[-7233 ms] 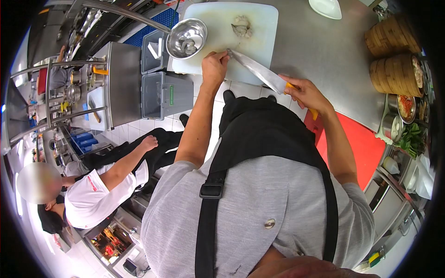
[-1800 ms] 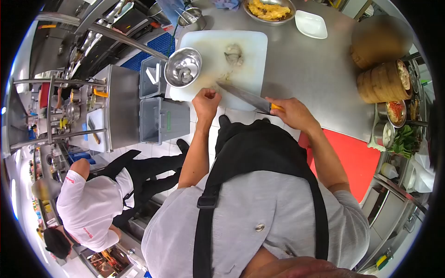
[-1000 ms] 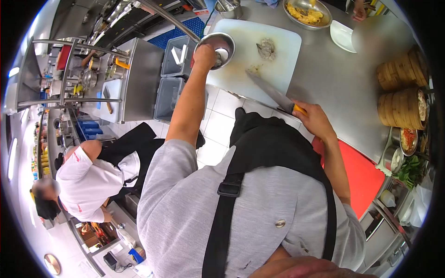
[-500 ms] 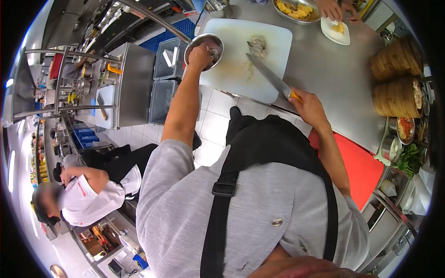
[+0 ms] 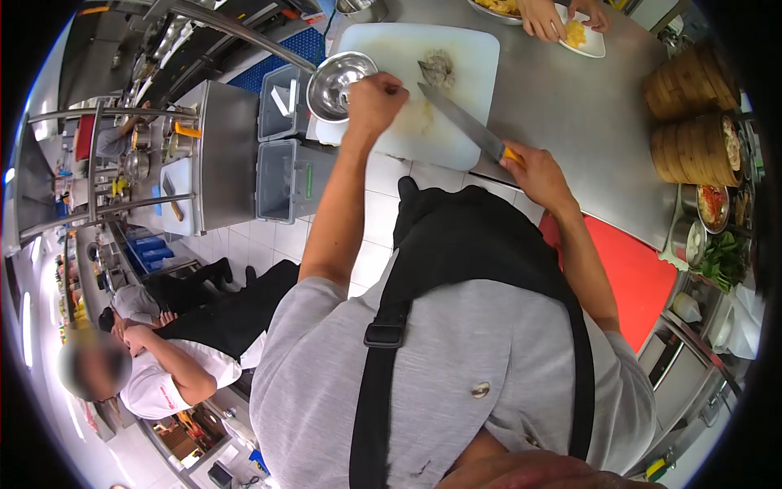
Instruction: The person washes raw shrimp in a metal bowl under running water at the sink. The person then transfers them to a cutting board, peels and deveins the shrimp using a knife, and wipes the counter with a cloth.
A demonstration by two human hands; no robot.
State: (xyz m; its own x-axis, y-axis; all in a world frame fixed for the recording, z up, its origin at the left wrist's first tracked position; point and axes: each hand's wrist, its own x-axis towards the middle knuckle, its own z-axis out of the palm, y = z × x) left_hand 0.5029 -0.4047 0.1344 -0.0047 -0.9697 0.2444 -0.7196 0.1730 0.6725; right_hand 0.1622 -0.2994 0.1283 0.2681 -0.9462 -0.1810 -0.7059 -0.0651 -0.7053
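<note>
The right hand (image 5: 539, 177) closes its grip round the knife (image 5: 467, 124), apparently angling it clear of the curled left hand (image 5: 375, 104), contents unclear.

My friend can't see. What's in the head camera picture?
The right hand holds a knife over a cutting board bearing greyish food; the left hand is by a metal bowl. Another person's hands are at a plate of yellow food.

Honestly we can't read any text here, the red print (image 5: 167, 396) on that white shirt (image 5: 151, 385) is too tiny.
</note>
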